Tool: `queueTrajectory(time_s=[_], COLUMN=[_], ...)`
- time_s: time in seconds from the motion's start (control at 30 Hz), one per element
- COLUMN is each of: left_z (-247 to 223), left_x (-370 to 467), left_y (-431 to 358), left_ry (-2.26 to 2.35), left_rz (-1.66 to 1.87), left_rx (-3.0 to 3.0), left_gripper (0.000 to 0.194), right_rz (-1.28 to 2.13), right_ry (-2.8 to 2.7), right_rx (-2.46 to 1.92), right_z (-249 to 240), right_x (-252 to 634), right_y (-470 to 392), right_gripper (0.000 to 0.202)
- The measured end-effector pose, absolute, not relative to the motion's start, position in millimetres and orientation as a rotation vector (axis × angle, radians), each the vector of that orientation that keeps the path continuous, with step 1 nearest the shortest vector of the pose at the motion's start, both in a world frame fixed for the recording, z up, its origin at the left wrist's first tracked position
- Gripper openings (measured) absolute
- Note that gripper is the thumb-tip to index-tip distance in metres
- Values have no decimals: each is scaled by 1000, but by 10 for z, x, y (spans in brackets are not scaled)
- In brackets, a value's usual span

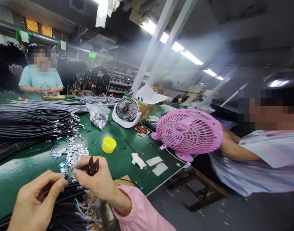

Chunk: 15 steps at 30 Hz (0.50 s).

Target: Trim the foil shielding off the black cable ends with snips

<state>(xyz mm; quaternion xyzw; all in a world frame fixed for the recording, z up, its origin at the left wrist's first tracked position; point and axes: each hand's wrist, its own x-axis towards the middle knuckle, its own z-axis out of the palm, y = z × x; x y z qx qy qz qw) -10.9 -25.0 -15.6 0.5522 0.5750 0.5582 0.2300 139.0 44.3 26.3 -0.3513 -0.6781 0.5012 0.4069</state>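
Note:
My left hand (40, 195) is closed, its thumb and forefinger pinching the end of a black cable, where thin coloured wires (71, 174) fan out. Just to the right, the thumb and forefinger of my right hand (101, 179) close on those wires, and a grey cover sits on one fingertip. Dark wire cutters (93, 166) are tucked in the same hand, jaws apart and pointing up; their handles are hidden in the palm. Under my hands lies a bundle of black cables (67, 205) with stripped, coloured wire ends (85, 208). A pile of white and blue scraps (75, 150) lies just beyond.
Bundled black cables (28, 123) and grey cables (48, 106) cover the table's left. Further right are a yellow cup (108, 145), a plastic bag (98, 116), a white fan (127, 112), orange-handled scissors (141, 129) and a pink fan (189, 131). Co-workers sit left, behind and right.

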Motion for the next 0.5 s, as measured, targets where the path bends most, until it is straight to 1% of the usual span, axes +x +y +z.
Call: queueTrajectory(time_s=[0.13,0.27,0.37,0.5], left_z=[-182,-65,49,112], left_x=[-89,18,101,136], left_y=[-230,-261,-293,-305], left_ry=[1574,1599,1609,1587], left_rz=[1526,1532,1553,1553], left_rx=[1414,1275,1154,1099], left_gripper=[33,41,45,45], right_rz=[1312,1341,1290,1176], right_ry=[-1657,-1647,-1648,-1693], right_rx=[-878,-764,-689,-820], right_z=[173,120,96,111], right_x=[1399,1399,1392,1380], right_y=[453,461,452,428], right_gripper=[13,15,16,13])
